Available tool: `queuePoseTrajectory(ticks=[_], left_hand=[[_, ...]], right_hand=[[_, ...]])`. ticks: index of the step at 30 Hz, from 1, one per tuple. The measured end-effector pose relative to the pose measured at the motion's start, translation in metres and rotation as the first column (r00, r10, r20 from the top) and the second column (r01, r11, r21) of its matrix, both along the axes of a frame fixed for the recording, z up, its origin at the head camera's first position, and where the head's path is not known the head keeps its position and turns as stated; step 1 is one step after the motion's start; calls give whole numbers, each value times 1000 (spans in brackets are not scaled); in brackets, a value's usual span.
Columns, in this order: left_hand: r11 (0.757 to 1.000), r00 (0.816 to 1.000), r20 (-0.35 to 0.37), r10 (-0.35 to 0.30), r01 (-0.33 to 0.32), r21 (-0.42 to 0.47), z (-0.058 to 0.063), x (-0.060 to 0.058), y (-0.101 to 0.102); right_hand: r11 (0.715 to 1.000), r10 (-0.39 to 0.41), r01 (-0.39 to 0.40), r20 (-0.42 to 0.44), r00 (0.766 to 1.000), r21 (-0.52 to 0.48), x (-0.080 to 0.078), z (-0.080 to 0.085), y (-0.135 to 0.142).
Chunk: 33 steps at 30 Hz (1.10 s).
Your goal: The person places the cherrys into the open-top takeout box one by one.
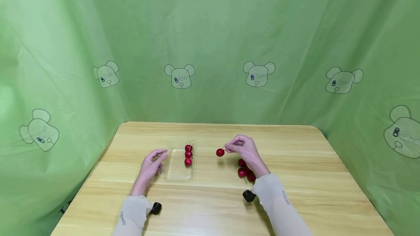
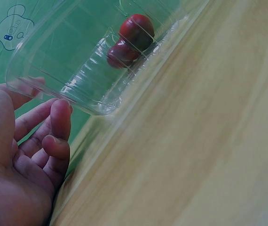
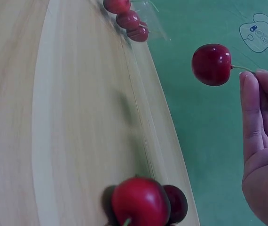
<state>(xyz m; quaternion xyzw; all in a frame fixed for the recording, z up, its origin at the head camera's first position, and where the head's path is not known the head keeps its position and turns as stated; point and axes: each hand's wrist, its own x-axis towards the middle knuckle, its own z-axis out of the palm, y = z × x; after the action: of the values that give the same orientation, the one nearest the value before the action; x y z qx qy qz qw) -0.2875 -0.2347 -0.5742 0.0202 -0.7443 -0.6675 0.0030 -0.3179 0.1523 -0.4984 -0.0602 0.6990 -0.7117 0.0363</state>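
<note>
My right hand (image 1: 244, 151) pinches a dark red cherry (image 3: 211, 64) by its thin green stem, with the fruit hanging above the table, right of a clear plastic tray (image 1: 177, 178). In the tray, three cherries (image 1: 188, 154) stand in a row along its right side. My left hand (image 1: 151, 165) is at the tray's left edge, its fingers loosely bent. In the left wrist view, the fingertips (image 2: 61, 110) are right at the tray's rim. Below the right wrist lies a pile of several cherries (image 1: 242, 172), partly hidden by the forearm.
The light wooden table (image 1: 295, 199) has rounded far corners. A green curtain (image 1: 216, 97) with bear-head prints hangs behind it and along both sides. Each wrist carries a small black camera, one of them the right-hand camera (image 1: 249, 196).
</note>
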Motion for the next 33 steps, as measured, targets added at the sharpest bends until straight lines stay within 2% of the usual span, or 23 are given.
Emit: queuePoseTrajectory(ticks=[9,20,33], left_hand=[[1000,1000,-8,0,0,6,1,0,1],[1000,1000,-2,7,-7,14,1,0,1],[1000,1000,-3,0,0,11,-1,-2,-1]], right_hand=[[999,-1,0,-33,999,-33,2,2,-13],[996,17,-19,-29,999,-83,5,-2,-27],[992,90,-92,-23,996,-86,10,-6,-47]])
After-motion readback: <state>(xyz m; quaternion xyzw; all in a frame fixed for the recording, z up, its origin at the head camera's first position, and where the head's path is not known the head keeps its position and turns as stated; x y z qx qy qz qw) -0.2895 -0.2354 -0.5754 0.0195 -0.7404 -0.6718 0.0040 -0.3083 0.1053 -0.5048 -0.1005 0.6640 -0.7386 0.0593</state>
